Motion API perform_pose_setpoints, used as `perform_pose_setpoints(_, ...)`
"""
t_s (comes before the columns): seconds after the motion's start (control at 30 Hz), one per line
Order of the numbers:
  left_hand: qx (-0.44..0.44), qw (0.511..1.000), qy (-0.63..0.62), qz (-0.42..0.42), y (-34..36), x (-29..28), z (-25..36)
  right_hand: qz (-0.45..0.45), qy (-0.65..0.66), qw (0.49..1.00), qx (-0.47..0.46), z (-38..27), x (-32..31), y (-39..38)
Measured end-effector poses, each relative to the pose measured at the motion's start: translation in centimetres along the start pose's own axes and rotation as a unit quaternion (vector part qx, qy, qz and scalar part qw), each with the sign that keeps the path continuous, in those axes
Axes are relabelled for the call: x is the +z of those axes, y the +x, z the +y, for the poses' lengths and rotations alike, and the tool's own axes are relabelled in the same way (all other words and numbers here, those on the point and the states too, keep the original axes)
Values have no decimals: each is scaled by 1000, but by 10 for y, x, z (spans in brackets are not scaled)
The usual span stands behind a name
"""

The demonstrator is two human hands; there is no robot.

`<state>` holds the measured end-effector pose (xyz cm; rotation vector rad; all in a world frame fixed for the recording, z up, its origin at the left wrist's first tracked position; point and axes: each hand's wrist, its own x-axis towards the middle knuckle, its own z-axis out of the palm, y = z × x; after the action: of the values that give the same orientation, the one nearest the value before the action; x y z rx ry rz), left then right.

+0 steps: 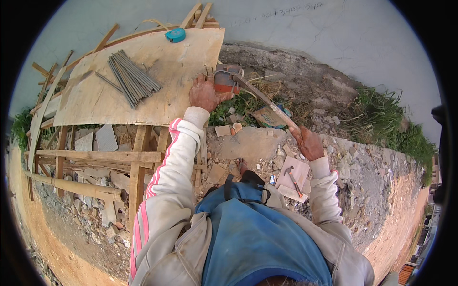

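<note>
A red metal tool with a dark top point(225, 82) is fixed at the right edge of a plywood bench top point(179, 66). From it a long metal lever point(265, 99) slants down to the right. My right hand point(309, 143) is closed around the lever's lower end. Beside the red tool, my left hand point(205, 94) rests at the board's edge with its fingers curled; what they hold, if anything, is hidden. To its left lies a pile of cut steel rods point(133, 78), one apart from the rest. A teal tape measure point(175, 35) sits near the far edge.
A hammer point(296, 182) lies on a pale tile point(300, 169) near my right forearm. Below the bench are wooden beams point(100, 156), a bamboo pole point(81, 187) and rubble. Weeds point(381, 114) grow along the grey wall point(334, 33). My foot point(241, 165) shows among broken stones.
</note>
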<state>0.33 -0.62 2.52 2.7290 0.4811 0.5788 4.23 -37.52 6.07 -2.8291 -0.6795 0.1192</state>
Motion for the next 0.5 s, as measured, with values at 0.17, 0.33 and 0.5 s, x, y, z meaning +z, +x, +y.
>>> perform_pose_setpoints(0.17, -5, 1000, 21, 2, -2, 0, 2, -41, 37, 996, -72, 13, -27, 13)
perform_pose_setpoints(0.33, -11, 1000, 3, 16, -4, -2, 4, -46, 50, 996, -53, 6, -34, 9)
perform_pose_setpoints(0.5, 0, 999, 1, 35, -7, -2, 3, -195, 243, 947, 79, 39, -67, -17)
